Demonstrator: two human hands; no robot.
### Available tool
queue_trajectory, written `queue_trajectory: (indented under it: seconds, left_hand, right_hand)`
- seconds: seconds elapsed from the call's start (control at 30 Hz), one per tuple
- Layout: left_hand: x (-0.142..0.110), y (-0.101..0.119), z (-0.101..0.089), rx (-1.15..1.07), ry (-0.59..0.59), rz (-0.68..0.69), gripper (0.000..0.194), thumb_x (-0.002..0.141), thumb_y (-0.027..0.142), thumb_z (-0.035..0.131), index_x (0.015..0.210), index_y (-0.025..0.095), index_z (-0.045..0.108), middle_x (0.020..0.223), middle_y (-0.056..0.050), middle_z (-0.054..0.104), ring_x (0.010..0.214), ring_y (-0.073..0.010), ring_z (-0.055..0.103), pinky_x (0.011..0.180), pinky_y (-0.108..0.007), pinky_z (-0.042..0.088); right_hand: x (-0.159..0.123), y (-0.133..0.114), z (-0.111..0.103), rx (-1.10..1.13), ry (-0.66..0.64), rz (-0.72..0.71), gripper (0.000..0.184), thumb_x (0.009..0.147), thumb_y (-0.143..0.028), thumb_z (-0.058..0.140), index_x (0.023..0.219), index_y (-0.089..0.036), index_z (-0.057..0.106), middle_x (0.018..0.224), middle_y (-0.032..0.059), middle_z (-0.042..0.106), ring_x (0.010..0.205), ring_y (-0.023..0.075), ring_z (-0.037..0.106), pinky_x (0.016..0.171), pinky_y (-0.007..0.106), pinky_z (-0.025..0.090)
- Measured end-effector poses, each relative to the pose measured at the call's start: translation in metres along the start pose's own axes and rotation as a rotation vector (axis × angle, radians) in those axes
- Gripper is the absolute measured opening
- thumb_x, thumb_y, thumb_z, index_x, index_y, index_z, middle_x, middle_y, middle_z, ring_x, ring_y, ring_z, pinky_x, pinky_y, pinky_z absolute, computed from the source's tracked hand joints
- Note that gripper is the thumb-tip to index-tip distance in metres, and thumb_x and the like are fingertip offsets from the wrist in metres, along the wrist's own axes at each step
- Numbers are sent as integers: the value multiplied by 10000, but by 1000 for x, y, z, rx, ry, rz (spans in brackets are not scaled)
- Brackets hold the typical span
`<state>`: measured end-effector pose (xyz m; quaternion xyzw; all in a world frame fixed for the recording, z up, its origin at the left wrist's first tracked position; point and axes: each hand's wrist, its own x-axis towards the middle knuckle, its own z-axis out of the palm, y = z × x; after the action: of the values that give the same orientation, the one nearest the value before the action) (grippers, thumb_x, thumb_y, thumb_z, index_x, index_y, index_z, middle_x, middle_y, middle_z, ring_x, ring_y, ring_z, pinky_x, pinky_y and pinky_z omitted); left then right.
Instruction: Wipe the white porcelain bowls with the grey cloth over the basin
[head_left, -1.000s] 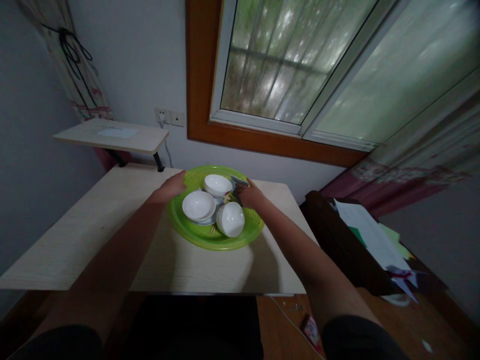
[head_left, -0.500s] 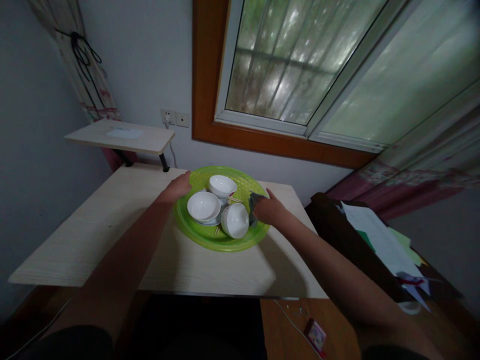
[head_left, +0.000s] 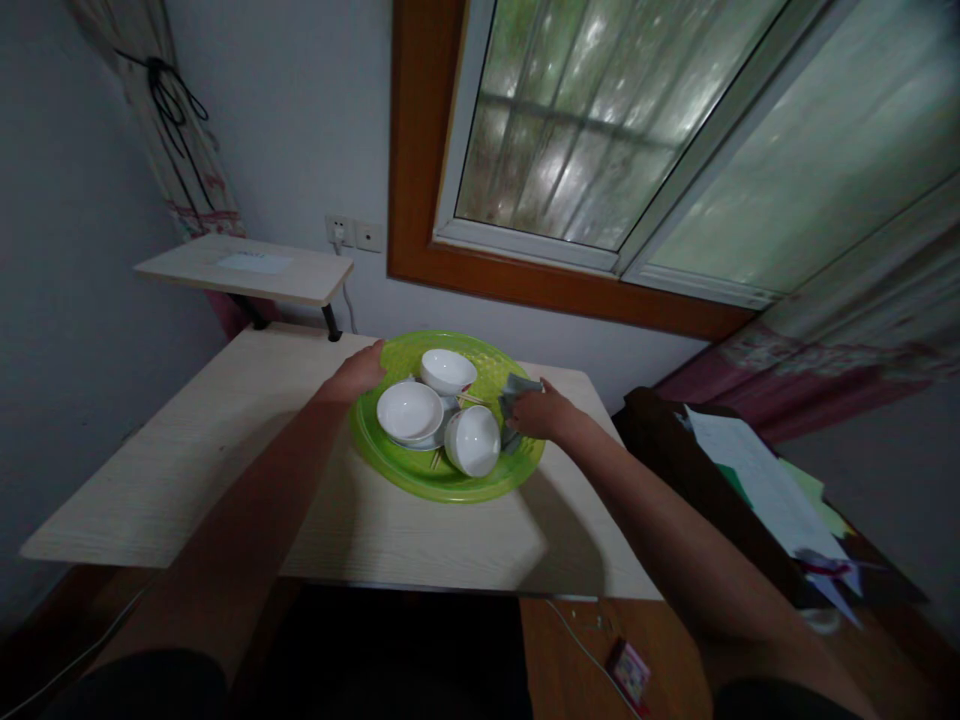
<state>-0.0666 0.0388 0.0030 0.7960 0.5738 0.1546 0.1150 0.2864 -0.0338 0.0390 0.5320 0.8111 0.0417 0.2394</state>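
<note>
A round green plastic tray point(head_left: 450, 493) sits on the pale wooden desk point(head_left: 225, 450). My left hand point(head_left: 362, 370) is closed on its left rim. At the right side, my right hand point(head_left: 537, 411) is closed around a grey cloth point(head_left: 517, 384), pressed against the tray's inner wall. Inside the tray are a white bowl point(head_left: 448, 370) at the back, another white bowl point(head_left: 409, 410) at the left over what looks like a plate, and a tilted white bowl point(head_left: 477, 441) at the front right. Chopsticks point(head_left: 470, 399) poke out between the bowls, partly hidden.
A small raised shelf point(head_left: 247, 267) with a paper label stands at the desk's back left. Behind is a window point(head_left: 570, 130) with a wooden frame. To the right, papers point(head_left: 750, 480) lie on a dark surface. A small box point(head_left: 630, 670) is on the floor.
My right hand has shifted slightly, and more of the grey cloth shows above its fingers. My left hand stays on the rim. The view has moved a little.
</note>
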Motion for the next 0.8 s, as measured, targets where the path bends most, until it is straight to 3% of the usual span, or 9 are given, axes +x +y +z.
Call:
queue_trajectory:
  seconds: [0.13,0.27,0.4,0.6,0.73,0.8]
  left_hand:
    - [0,-2,2,-49,-31,-128,520,884,297,555,1394,207,509,1345,-154,674,1165,-244,674,897,-326,521]
    - [0,0,4,-14,-23,-160,545,897,268,535,1435,199,476,1357,-166,666,1186,-246,662,909,-334,513]
    - [0,1,6,32,-38,-213,593,910,273,501,1491,184,421,1375,-204,644,1183,-284,667,920,-380,511]
    - [-10,5,12,67,-22,-289,628,953,387,452,1547,215,340,1410,-223,600,1154,-313,678,901,-394,521]
    - [-26,17,12,108,0,-328,698,946,337,399,1601,152,240,1476,-275,498,1161,-368,656,923,-459,529]
    - [-35,25,12,159,13,-339,714,939,286,372,1615,129,205,1457,-286,492,1200,-394,617,950,-509,521]
  right_hand:
    - [11,6,16,24,173,-34,318,949,-241,521,1175,-231,745,1343,108,693,1425,294,477,1258,604,120]
    - [3,4,17,21,254,-33,328,900,-202,577,1186,-214,738,1353,119,680,1387,316,498,1257,624,76]
    - [-12,-5,7,-9,235,-7,290,895,-158,555,1072,-189,783,1167,152,744,1215,345,601,1230,661,124]
    - [-28,-12,-7,-38,196,16,264,884,-117,559,951,-182,806,1009,162,769,1173,350,610,1223,607,177]
    - [-32,0,-12,19,345,6,185,925,-253,604,912,-213,784,1022,128,763,1187,340,600,1226,610,134]
    - [-30,9,-11,127,439,17,193,931,-322,614,903,-216,772,1028,114,761,1174,334,606,1199,585,212]
